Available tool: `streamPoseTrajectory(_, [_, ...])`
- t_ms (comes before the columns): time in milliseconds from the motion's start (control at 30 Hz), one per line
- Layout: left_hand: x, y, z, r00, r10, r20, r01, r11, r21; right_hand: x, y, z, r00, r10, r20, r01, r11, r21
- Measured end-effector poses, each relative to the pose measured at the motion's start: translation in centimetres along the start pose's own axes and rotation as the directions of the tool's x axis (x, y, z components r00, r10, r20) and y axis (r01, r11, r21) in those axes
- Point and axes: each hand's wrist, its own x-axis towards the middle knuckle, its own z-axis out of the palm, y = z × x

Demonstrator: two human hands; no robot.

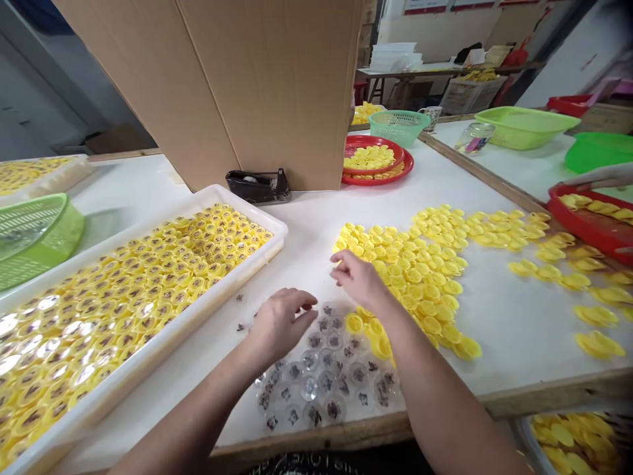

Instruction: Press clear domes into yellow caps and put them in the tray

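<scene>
My left hand (283, 321) hovers at the left edge of a patch of clear round plastic caps (326, 359) with small dark printed pictures. Its fingers are bent, the thumb a little apart from them, and nothing shows between. My right hand (360, 280) is beside the left edge of a spread of yellow round discs (420, 284). Its fingers are loosely curled and slightly apart, with no held piece visible. A few yellow discs (376, 333) lie by my right forearm, against the clear caps. Some caps are hidden under my left hand and wrist.
A long white tray (252, 267) of yellow pieces with pictures stands left. A cardboard box (277, 92) and black tape dispenser (258, 186) are behind. Red trays (408, 168), a mint basket (399, 126) and green baskets stand farther back. Another person's hand (606, 177) touches a red tray at right.
</scene>
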Motion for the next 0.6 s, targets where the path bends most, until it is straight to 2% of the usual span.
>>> streamPoseTrajectory(100, [0.6, 1.5, 2.5, 0.989, 0.104, 0.107, -0.11, 0.992, 0.053, -0.2, 0.2, -2.5, 0.995, 0.029, -0.1, 0.0, 0.961, 0.277])
streamPoseTrajectory(133, [0.9, 1.8, 3.5, 0.981, 0.137, 0.134, -0.148, 0.987, 0.07, -0.3, 0.1, -3.1, 0.992, 0.037, -0.119, 0.016, 0.91, 0.415])
streamPoseTrajectory(200, [1.4, 2.2, 5.2, 0.969, 0.179, 0.17, -0.196, 0.976, 0.091, -0.6, -0.2, -3.6, 0.99, 0.056, -0.13, 0.044, 0.753, 0.657])
streamPoseTrajectory(267, [1.8, 2.2, 6.5, 0.965, 0.19, 0.18, -0.21, 0.973, 0.098, -0.8, -0.6, -3.7, 0.991, 0.067, -0.119, 0.048, 0.647, 0.761])
streamPoseTrajectory(367, [2.0, 2.0, 7.1, 0.973, 0.187, 0.133, -0.196, 0.979, 0.061, -0.9, -1.0, -3.7, 0.991, 0.074, -0.112, 0.044, 0.611, 0.791])
streamPoseTrajectory(433, [1.7, 1.9, 6.6, 0.987, 0.131, 0.091, -0.13, 0.991, -0.017, -1.0, -1.2, -3.7, 0.994, 0.058, -0.098, 0.044, 0.599, 0.799])
streamPoseTrajectory(500, [1.4, 1.7, 5.4, 0.997, -0.015, 0.079, 0.025, 0.992, -0.126, -1.2, -1.4, -3.6, 0.997, 0.023, -0.07, 0.043, 0.59, 0.806])
streamPoseTrajectory(600, [0.7, 1.1, 3.3, 0.961, -0.262, 0.094, 0.278, 0.91, -0.309, -1.5, -2.1, -3.0, 0.999, -0.03, 0.016, 0.005, 0.599, 0.801])
